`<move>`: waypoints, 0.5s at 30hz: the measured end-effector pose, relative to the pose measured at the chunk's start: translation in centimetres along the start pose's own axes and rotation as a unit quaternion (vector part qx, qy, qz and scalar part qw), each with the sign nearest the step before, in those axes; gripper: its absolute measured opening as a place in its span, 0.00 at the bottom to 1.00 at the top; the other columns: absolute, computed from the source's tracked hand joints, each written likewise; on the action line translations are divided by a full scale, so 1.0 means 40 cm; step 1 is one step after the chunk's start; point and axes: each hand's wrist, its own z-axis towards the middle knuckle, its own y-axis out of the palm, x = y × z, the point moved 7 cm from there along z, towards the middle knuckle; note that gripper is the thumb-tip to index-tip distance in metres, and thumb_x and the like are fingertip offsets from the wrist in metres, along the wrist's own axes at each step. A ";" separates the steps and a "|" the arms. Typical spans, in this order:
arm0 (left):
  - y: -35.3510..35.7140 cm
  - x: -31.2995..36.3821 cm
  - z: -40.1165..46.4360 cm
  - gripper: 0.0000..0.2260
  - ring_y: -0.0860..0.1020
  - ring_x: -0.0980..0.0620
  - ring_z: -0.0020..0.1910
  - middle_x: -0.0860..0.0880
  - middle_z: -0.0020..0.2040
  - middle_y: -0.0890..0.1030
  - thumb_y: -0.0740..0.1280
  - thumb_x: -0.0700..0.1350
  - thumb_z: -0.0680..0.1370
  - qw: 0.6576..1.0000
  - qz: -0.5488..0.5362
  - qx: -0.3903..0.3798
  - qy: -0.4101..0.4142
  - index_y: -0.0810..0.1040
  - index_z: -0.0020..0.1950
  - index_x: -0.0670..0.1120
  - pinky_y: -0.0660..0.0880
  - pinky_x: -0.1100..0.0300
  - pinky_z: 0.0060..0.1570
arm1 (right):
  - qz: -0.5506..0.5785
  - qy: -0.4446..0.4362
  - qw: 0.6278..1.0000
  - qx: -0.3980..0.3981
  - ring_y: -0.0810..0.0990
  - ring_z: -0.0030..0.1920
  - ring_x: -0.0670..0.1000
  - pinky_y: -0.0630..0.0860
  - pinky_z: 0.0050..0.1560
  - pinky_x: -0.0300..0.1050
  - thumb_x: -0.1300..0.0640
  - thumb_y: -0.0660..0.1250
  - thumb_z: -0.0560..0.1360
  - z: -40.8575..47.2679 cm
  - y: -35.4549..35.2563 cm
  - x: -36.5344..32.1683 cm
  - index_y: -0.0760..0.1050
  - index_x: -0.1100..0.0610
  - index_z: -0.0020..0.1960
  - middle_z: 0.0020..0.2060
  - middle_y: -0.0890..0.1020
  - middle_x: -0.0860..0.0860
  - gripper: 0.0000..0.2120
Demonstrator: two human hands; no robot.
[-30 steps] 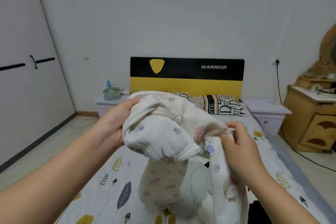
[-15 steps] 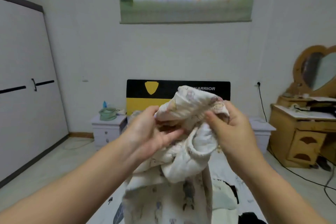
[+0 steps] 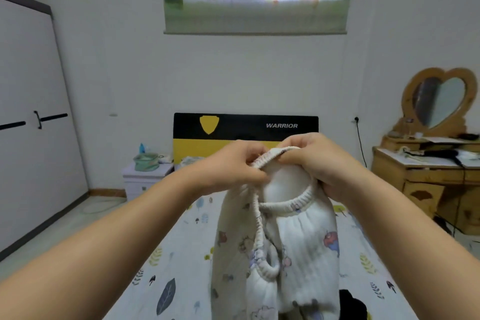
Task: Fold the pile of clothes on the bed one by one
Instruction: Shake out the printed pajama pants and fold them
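Here, both hands — left hand (image 3: pixel 233 163), right hand (image 3: pixel 315 161) — pinch the garment (image 3: pixel 293 247) waistband.

Dim, soft indoor light; faint shadows; wide-angle edge bending; slight motion blur.

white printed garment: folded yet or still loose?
Loose. Both hands, left and right, pinch the garment by its ribbed band; it hangs unfolded.

Two hands showing, left hand (image 3: pixel 233 163) and right hand (image 3: pixel 315 161); one garment (image 3: pixel 293 239), one bed (image 3: pixel 181 254), one mirror (image 3: pixel 439 101), two nightstands showing.
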 end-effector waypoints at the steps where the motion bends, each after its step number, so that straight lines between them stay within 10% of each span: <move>1: -0.005 -0.012 0.003 0.11 0.75 0.55 0.36 0.51 0.37 0.77 0.66 0.33 0.71 0.996 0.085 0.022 0.001 0.77 0.43 0.49 0.71 0.64 0.36 | -0.023 0.005 0.999 0.024 0.78 0.30 0.50 0.74 0.32 0.41 0.68 0.67 0.69 -0.003 -0.021 0.008 0.78 0.55 0.32 0.28 0.80 0.53 0.11; 9: -0.094 -0.166 -0.017 0.13 0.75 0.50 0.44 0.51 0.44 0.76 0.63 0.32 0.70 0.914 0.374 0.029 -0.155 0.75 0.49 0.48 0.74 0.60 0.38 | -0.293 0.040 0.943 0.151 0.74 0.36 0.51 0.69 0.33 0.42 0.70 0.64 0.69 -0.048 -0.210 0.076 0.77 0.58 0.41 0.35 0.78 0.54 0.09; 15: -0.151 -0.232 -0.055 0.13 0.70 0.51 0.31 0.47 0.33 0.76 0.64 0.29 0.73 0.988 -0.058 0.027 -0.142 0.73 0.37 0.48 0.64 0.60 0.28 | -0.125 0.036 0.991 0.040 0.70 0.31 0.48 0.67 0.30 0.39 0.77 0.64 0.68 -0.111 -0.264 0.139 0.66 0.59 0.37 0.31 0.73 0.53 0.15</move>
